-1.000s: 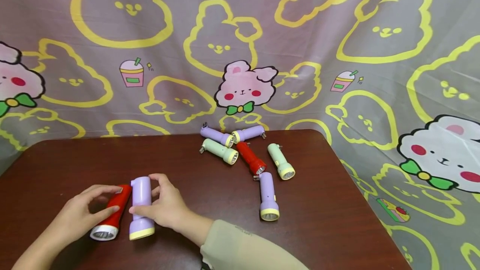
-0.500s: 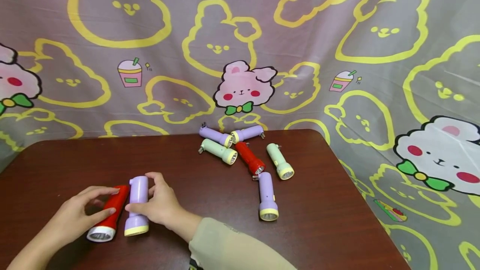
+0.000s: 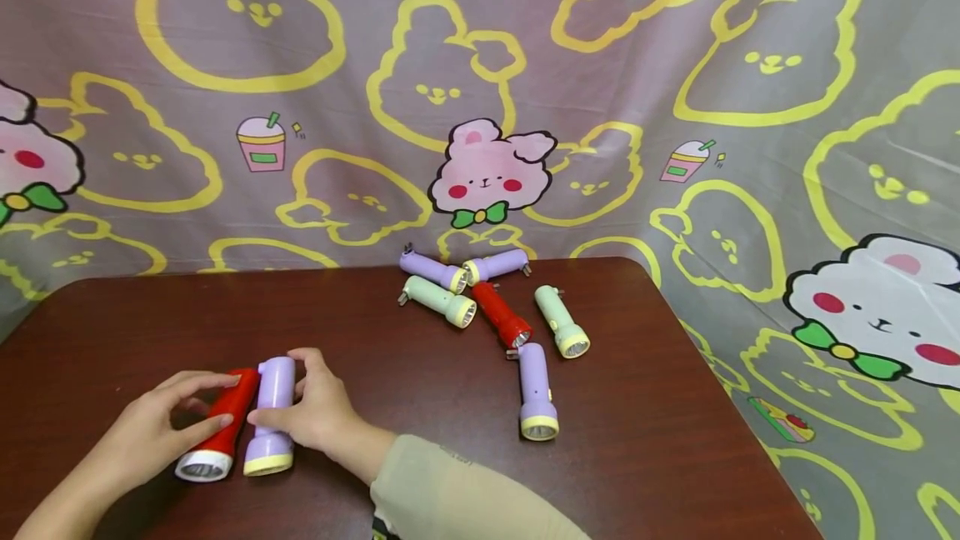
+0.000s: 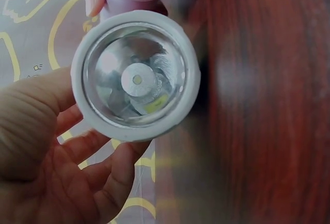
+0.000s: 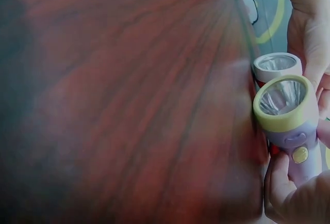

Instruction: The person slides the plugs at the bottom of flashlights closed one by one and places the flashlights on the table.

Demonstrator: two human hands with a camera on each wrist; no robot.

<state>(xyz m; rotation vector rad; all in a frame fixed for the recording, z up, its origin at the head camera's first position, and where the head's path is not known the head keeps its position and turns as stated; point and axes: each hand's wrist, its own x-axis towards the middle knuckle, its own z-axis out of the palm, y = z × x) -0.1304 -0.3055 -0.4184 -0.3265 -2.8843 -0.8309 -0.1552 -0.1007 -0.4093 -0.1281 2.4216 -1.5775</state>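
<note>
In the head view my left hand (image 3: 153, 432) holds a red flashlight (image 3: 236, 407) with a white rim, thumb and fingers on opposite sides of its body. My right hand (image 3: 324, 408) grips a purple flashlight (image 3: 274, 394) with a yellow rim, just to the right of the red one. Both lie lens toward me, tail ends nearly together; whether they touch I cannot tell. The white lens ring (image 4: 85, 105) fills the middle of the left wrist view. A yellow button (image 5: 300, 155) shows on the purple flashlight in the right wrist view.
Farther back on the brown table (image 3: 637, 440) lie more flashlights: a red one (image 3: 501, 315), a pale green one (image 3: 561, 322), another green one (image 3: 438, 302), and purple ones, the nearest (image 3: 536, 390) right of centre. A patterned curtain (image 3: 337, 107) hangs behind.
My right hand has moved the purple flashlight a little left, toward the red one. The red flashlight and my left hand have shifted slightly left. The other flashlights stay put.
</note>
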